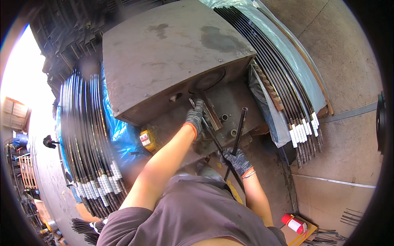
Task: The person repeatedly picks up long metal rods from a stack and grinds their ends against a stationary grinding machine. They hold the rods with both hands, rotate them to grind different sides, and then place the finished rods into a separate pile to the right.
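My left hand (195, 117), in a grey knit glove with an orange cuff, is closed around the upper part of a long thin metal rod (211, 135), by the front opening of a large metal machine housing (164, 45). That rod slants down toward my body, past my right hand. My right hand (238, 161), gloved the same way, is closed around a black tube (241, 128) whose open end points up and away from me. The two long pieces cross near my right hand; whether it also grips the rod is unclear. A metal guide bar (211, 112) lies beside my left hand.
Two small metal rings (224, 117) sit on the machine's ledge. A yellow-wrapped item (150, 139) rests left of my arm. Bundles of black tubes with white-wrapped ends stand at left (84, 135) and right (279, 74). A red cylinder (294, 223) lies at lower right.
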A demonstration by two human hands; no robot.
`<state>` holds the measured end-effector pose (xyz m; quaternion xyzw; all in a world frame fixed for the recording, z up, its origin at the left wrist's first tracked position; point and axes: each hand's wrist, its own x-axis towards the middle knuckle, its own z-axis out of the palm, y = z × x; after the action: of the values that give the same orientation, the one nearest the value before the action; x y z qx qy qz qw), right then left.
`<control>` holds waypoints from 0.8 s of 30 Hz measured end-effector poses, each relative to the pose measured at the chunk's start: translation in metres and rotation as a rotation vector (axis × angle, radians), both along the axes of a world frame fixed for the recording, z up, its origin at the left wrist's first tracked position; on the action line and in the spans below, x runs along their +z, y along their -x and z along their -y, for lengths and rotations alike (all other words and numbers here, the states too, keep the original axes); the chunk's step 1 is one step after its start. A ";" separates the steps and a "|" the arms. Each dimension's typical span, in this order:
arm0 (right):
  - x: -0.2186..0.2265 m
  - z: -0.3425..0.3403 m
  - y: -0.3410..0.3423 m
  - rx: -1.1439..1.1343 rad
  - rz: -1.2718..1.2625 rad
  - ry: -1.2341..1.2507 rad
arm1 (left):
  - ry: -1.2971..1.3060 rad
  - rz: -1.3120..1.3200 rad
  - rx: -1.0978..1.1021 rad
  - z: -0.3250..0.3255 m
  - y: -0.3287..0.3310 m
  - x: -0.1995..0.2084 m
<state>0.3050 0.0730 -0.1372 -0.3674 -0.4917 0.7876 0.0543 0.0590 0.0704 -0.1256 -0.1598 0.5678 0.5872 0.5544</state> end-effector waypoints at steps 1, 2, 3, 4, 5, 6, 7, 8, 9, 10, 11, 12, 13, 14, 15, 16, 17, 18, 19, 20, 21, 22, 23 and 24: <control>-0.006 -0.002 0.000 -0.028 0.035 -0.050 | 0.013 -0.033 -0.045 0.001 -0.004 0.004; -0.009 -0.003 0.001 -0.074 0.055 -0.068 | 0.025 -0.069 -0.091 0.000 -0.008 0.009; -0.010 -0.004 0.002 -0.124 0.074 -0.084 | 0.003 -0.171 -0.163 0.002 -0.012 0.007; -0.012 -0.006 0.005 -0.174 0.094 -0.101 | -0.020 -0.273 -0.236 0.004 -0.015 0.005; -0.014 -0.008 0.010 -0.226 0.158 -0.125 | -0.124 -0.155 -0.180 0.004 -0.016 -0.001; -0.016 -0.010 0.013 -0.231 0.171 -0.127 | -0.088 -0.279 -0.236 0.003 -0.015 -0.008; -0.019 -0.013 0.016 -0.236 0.184 -0.130 | -0.051 -0.403 -0.292 0.001 -0.015 -0.015; -0.019 -0.014 0.018 -0.240 0.197 -0.133 | -0.013 -0.528 -0.348 0.000 -0.015 -0.023; -0.012 -0.013 0.020 -0.217 0.225 -0.163 | -0.008 -0.519 -0.333 0.000 -0.016 -0.013; -0.016 -0.014 0.021 -0.235 0.218 -0.151 | -0.019 -0.532 -0.318 -0.001 -0.015 -0.018; -0.022 -0.014 0.022 -0.253 0.210 -0.140 | -0.031 -0.545 -0.302 -0.003 -0.014 -0.028; -0.023 -0.014 0.023 -0.272 0.204 -0.128 | -0.042 -0.556 -0.289 -0.003 -0.014 -0.026; -0.022 -0.016 0.024 -0.257 0.199 -0.099 | -0.004 -0.577 -0.292 -0.004 -0.016 -0.024; -0.020 -0.018 0.025 -0.242 0.194 -0.070 | 0.034 -0.598 -0.296 -0.004 -0.017 -0.021; -0.018 -0.020 0.027 -0.225 0.188 -0.043 | 0.073 -0.620 -0.296 -0.004 -0.018 -0.016; -0.023 -0.022 0.027 -0.209 0.200 -0.103 | 0.103 -0.639 -0.312 -0.004 -0.018 -0.020; -0.033 -0.025 0.027 -0.193 0.212 -0.163 | 0.133 -0.658 -0.328 -0.005 -0.017 -0.029; -0.032 -0.027 0.030 -0.176 0.224 -0.222 | 0.164 -0.676 -0.344 -0.005 -0.016 -0.035; -0.031 -0.026 0.031 -0.200 0.215 -0.186 | 0.126 -0.671 -0.332 -0.005 -0.015 -0.041; -0.028 -0.025 0.033 -0.224 0.206 -0.150 | 0.088 -0.667 -0.320 -0.005 -0.013 -0.047; -0.024 -0.025 0.035 -0.250 0.197 -0.113 | 0.049 -0.661 -0.311 -0.004 -0.013 -0.048; -0.028 -0.025 0.034 -0.245 0.206 -0.111 | 0.039 -0.643 -0.297 -0.004 -0.014 -0.049; -0.034 -0.026 0.034 -0.239 0.214 -0.109 | 0.028 -0.625 -0.284 -0.004 -0.015 -0.050; -0.035 -0.027 0.035 -0.234 0.222 -0.108 | 0.016 -0.608 -0.271 -0.005 -0.015 -0.049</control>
<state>0.2703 0.1003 -0.1727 -0.5033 -0.4901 0.7030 0.1107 0.0742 0.0752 -0.1744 0.0954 0.7280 0.5242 0.4314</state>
